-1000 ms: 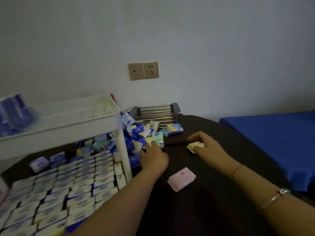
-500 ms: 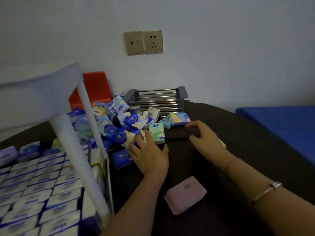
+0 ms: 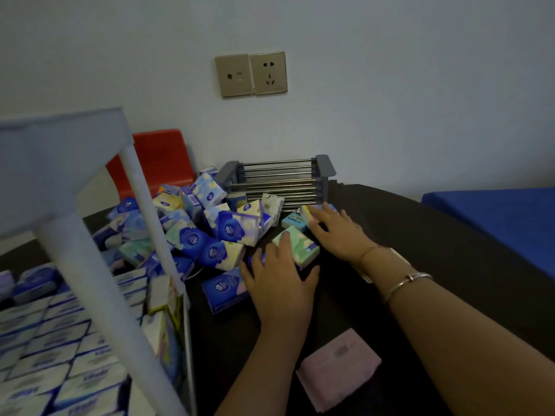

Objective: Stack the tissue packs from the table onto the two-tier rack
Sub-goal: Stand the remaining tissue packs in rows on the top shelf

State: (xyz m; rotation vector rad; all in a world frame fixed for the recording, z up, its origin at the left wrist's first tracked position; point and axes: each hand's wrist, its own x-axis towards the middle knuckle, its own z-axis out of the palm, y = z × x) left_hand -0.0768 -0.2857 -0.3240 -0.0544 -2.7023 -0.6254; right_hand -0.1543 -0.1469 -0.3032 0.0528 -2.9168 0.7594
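Note:
A pile of blue, green and yellow tissue packs (image 3: pixel 210 232) lies on the dark table (image 3: pixel 420 241) beside the white two-tier rack (image 3: pixel 90 283). The rack's lower tier holds several rows of white-and-blue packs (image 3: pixel 60 355). My left hand (image 3: pixel 279 283) lies at the pile's near edge, its fingertips on a green pack (image 3: pixel 300 247) and its palm over a blue pack (image 3: pixel 222 291). My right hand (image 3: pixel 336 229) reaches past it, fingers spread flat on a colourful pack (image 3: pixel 307 213). A pink pack (image 3: pixel 339 367) lies alone, close to me.
A metal bar rack (image 3: pixel 279 181) stands against the wall behind the pile. A red object (image 3: pixel 162 157) stands behind the white rack's upper tier (image 3: pixel 60 157). A blue surface (image 3: pixel 495 223) lies at the right. Wall sockets (image 3: pixel 250 75) sit above.
The view has dropped and come closer to the pile. My right hand let go of a yellow pack and reached forward to the colourful pack. My left hand stayed by the green pack.

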